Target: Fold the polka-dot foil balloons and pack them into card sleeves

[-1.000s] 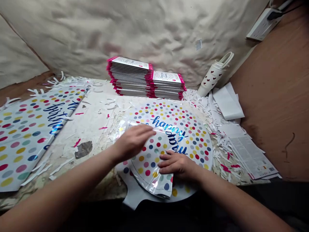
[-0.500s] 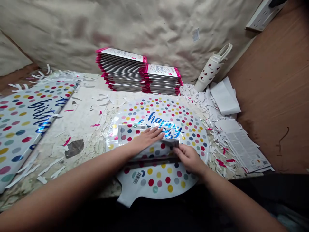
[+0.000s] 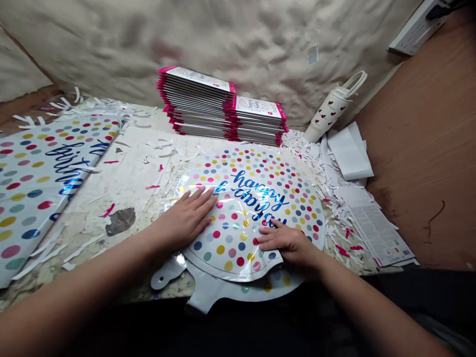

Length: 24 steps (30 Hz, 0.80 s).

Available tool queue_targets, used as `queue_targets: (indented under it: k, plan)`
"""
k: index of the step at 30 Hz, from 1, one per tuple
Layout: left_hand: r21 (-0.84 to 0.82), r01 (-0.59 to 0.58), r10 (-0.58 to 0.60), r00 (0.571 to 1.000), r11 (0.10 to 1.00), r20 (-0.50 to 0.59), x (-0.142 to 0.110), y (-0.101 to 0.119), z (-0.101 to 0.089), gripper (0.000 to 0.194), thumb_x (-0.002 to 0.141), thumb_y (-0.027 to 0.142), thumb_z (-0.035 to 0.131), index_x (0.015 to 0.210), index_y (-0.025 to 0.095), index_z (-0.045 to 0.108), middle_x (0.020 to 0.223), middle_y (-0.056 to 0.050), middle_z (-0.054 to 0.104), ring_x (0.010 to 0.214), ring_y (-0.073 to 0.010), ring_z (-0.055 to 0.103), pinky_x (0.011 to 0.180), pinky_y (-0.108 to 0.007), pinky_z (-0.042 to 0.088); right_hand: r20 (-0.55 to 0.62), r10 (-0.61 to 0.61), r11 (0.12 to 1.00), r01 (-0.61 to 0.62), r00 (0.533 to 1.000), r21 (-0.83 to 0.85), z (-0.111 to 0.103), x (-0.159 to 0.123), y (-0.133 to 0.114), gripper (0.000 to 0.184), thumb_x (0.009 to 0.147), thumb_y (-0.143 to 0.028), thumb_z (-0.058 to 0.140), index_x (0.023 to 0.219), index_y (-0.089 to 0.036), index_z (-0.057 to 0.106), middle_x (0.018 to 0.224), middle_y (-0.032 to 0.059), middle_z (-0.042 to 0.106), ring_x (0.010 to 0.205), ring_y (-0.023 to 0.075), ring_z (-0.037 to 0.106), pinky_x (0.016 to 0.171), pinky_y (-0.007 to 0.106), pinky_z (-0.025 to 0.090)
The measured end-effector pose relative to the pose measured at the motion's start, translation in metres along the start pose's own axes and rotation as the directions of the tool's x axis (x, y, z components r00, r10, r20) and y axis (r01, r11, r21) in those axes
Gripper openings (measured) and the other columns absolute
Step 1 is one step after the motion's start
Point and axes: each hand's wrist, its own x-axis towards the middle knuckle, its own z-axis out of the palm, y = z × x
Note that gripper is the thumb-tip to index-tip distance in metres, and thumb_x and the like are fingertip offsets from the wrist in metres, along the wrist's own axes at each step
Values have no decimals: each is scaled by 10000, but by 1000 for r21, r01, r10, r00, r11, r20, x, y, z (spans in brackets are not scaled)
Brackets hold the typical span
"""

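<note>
A flat, uninflated foil balloon [image 3: 226, 243] with coloured dots lies in front of me, blue "happy" lettering around its middle. Its tail [image 3: 163, 278], with a small hole, sticks out at the lower left. Beneath it lies another dotted foil balloon [image 3: 256, 287], whose wider tail reaches past the table's front edge. My left hand [image 3: 191, 213] rests flat on the left part of the top balloon, fingers stretched out. On the right side, my right hand [image 3: 284, 240] lies over the top balloon's edge with its fingers extended; its thumb side is partly hidden.
Stacked pink-edged packets [image 3: 223, 111] stand against the covered wall. A white tumbler with hearts [image 3: 330, 113] leans at the back right, near paper scraps and a printed card [image 3: 375, 230]. More dotted foil [image 3: 40, 183] lies at the left. A socket strip [image 3: 420, 27] is upper right.
The folded foil under my hands has been opened out toward me, and a tail now shows at lower left. My right hand has released the gripped edge; my left has shifted left.
</note>
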Motion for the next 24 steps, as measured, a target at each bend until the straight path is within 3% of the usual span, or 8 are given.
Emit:
queue_targets:
  k: [4, 7, 12, 15, 18, 20, 22, 24]
  plan:
    - [-73, -187, 189, 982, 980, 17, 31, 36, -5, 543, 925, 412, 277, 1413, 177, 242, 1483, -99, 205, 1364, -266, 149, 1090, -439, 169, -62, 78, 997, -78, 995, 1, 3, -6, -1, 259, 821, -167, 551, 1062, -249, 599, 1091, 40, 664, 1123, 186, 550, 1072, 457, 270]
    - [-113, -241, 247, 969, 964, 33, 51, 55, -1, 574, 913, 450, 306, 1421, 203, 207, 1492, -104, 166, 1365, -300, 126, 1070, -499, 170, -152, 57, 998, -62, 987, -32, 4, -7, -2, 169, 787, -198, 606, 954, -221, 608, 1107, 64, 654, 1111, 202, 559, 1043, 424, 340]
    - [-135, -245, 253, 967, 960, 43, 57, 59, 6, 592, 904, 475, 320, 1422, 216, 196, 1495, -109, 160, 1366, -311, 103, 1063, -532, 128, -161, -151, 974, 119, 975, -194, 5, -14, 0, 201, 859, -158, 489, 981, -211, 640, 1087, 69, 664, 1145, 188, 532, 1016, 414, 369]
    - [-151, -261, 270, 962, 954, 48, 53, 56, 6, 591, 898, 486, 331, 1423, 255, 186, 1499, -101, 148, 1366, -324, 89, 1054, -555, 113, -120, -147, 974, 123, 982, -191, 6, -18, 1, 281, 865, -137, 454, 1098, -199, 597, 1158, 82, 627, 1160, 171, 517, 1023, 399, 359]
    - [-161, -267, 278, 959, 950, 48, 51, 59, 7, 564, 888, 512, 339, 1406, 321, 222, 1503, -93, 132, 1361, -357, 76, 1029, -600, 100, -74, -130, 984, 120, 989, -130, 3, -17, 0, 271, 853, -123, 450, 1055, -204, 611, 1123, 67, 647, 1132, 167, 539, 1034, 398, 333]
    - [-158, -248, 256, 966, 956, 33, 53, 65, 9, 532, 893, 508, 333, 1394, 352, 245, 1503, -85, 133, 1360, -366, 63, 1019, -622, 83, -42, -61, 997, 59, 997, -52, -3, -11, -1, 210, 857, -166, 456, 948, -209, 640, 1017, 43, 685, 1047, 177, 591, 987, 379, 376]
    - [-158, -220, 231, 971, 963, 58, 55, 68, 11, 525, 898, 486, 344, 1395, 347, 247, 1503, -77, 133, 1360, -367, 51, 1021, -627, 71, -41, 134, 991, -134, 990, 13, -11, 2, -2, 226, 886, -253, 421, 847, -193, 636, 882, 28, 690, 880, 171, 635, 831, 313, 464]
    - [-185, -215, 239, 964, 959, 118, 55, 62, 15, 588, 888, 486, 372, 1416, 287, 208, 1502, -81, 126, 1365, -343, 53, 1054, -582, 79, -83, 352, 935, -354, 932, -7, -19, 20, -2, 317, 903, -348, 375, 744, -186, 596, 757, 13, 648, 721, 154, 609, 649, 254, 465]
